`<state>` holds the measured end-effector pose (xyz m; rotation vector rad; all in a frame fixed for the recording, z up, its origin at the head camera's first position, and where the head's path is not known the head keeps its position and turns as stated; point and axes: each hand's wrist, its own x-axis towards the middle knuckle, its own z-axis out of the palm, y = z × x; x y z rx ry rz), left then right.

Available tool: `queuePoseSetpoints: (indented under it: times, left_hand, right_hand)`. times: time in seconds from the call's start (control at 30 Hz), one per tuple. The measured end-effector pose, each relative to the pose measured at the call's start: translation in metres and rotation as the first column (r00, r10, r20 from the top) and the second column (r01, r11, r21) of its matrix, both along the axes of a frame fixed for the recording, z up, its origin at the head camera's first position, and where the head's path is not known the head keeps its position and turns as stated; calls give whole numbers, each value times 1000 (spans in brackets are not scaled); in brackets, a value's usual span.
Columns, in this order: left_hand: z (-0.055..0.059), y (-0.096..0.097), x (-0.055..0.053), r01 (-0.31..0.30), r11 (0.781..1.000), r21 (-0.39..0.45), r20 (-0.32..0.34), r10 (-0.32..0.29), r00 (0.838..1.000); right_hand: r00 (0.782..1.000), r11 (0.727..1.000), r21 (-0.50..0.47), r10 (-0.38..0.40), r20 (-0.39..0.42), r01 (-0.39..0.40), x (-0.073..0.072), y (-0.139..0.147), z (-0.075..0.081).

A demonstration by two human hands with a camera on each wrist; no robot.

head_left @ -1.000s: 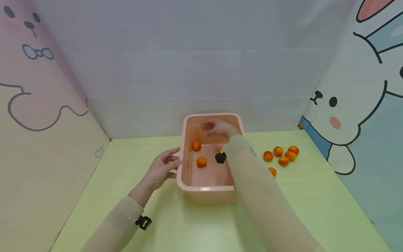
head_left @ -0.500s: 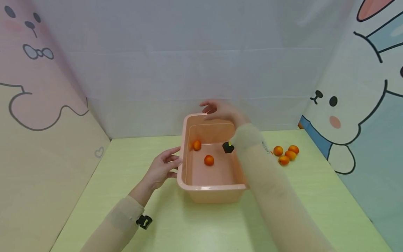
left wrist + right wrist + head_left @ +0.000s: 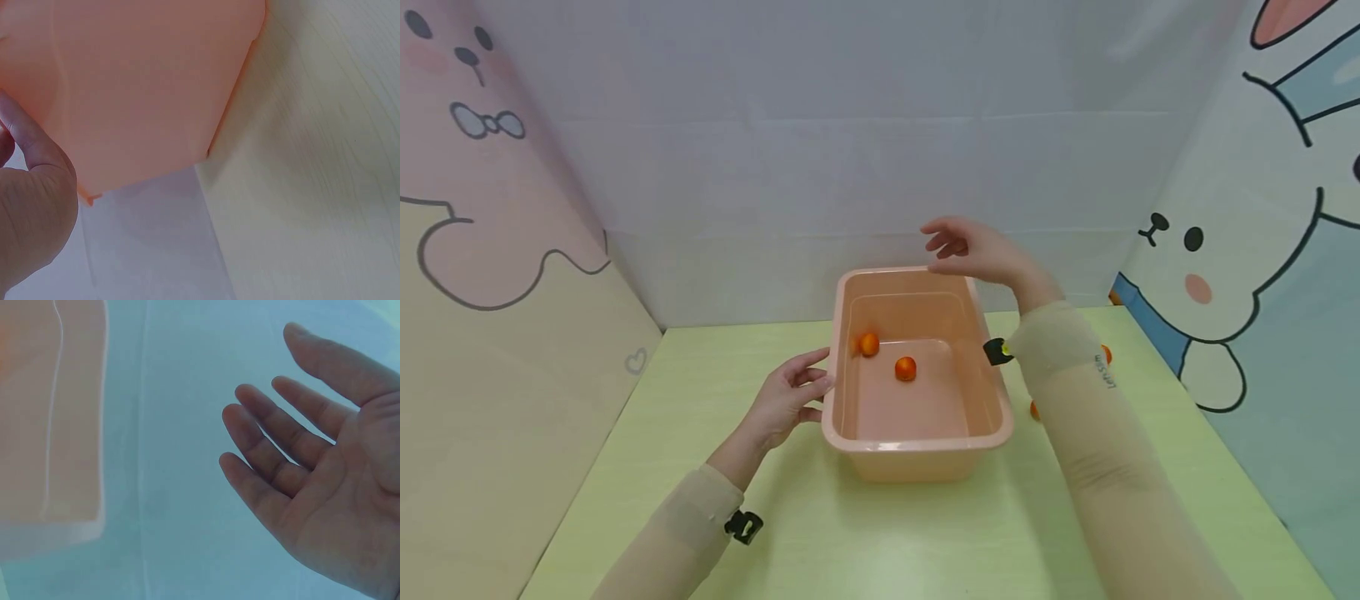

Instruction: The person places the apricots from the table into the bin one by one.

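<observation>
A pink plastic basin (image 3: 917, 446) stands on the table in the head view. Inside it lie two small round orange fruits, one (image 3: 869, 344) by the left wall and another (image 3: 906, 369) near the middle of the floor. My left hand (image 3: 786, 398) touches the basin's left rim with relaxed, extended fingertips; the left wrist view shows part of this hand (image 3: 37, 200) beside the pink outer wall. Above the far right corner, my right hand (image 3: 981, 252) is raised with loosely bent fingers. Its palm (image 3: 331, 506) holds nothing in the right wrist view.
More orange fruit shows past the right sleeve, one piece (image 3: 1107, 354) behind it and one (image 3: 1035, 411) nearer; the sleeve (image 3: 1075, 392) hides others. A pale wall sheet (image 3: 760, 208) rises behind the table (image 3: 737, 350), with cartoon-printed panels at both sides.
My right hand has moved up and out of the basin, then to the right. The middle fruit has rolled right and slightly back. My left hand stays at the rim.
</observation>
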<state>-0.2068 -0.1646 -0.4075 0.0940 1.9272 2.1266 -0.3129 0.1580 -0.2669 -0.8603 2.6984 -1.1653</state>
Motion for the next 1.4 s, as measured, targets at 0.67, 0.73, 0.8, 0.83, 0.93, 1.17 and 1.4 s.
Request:
queuePoseSetpoints:
  times: [0.67, 0.73, 0.8, 0.83, 0.93, 1.17, 1.4]
  left_hand:
    - [-1, -2, 1, 0, 1000, -5, 1, 0, 1000]
    - [0, -2, 1, 1, 1000, -6, 0, -1, 1000]
    - [0, -2, 1, 0, 1000, -3, -1, 0, 1000]
    - [0, -2, 1, 0, 1000, -1, -2, 0, 1000]
    - [0, -2, 1, 1, 1000, 8, -3, -1, 1000]
    - [0, -1, 2, 2, 1000, 12, -6, -2, 1000]
    - [-1, 0, 1, 2, 1000, 7, -2, -2, 1000]
  right_hand:
    - [978, 980, -63, -195, -75, 191, 61, 107, -51]
    - [974, 973, -62, -224, -39, 222, 67, 117, -63]
    - [971, 970, -54, -238, -7, 237, 70, 127, -77]
    - [971, 970, -52, -237, 8, 237, 72, 132, -85]
    - [969, 969, -43, -240, 58, 243, 75, 144, -110]
    - [964, 969, -48, -234, 122, 242, 85, 159, -157]
    - [962, 974, -10, -223, 160, 228, 96, 164, -188]
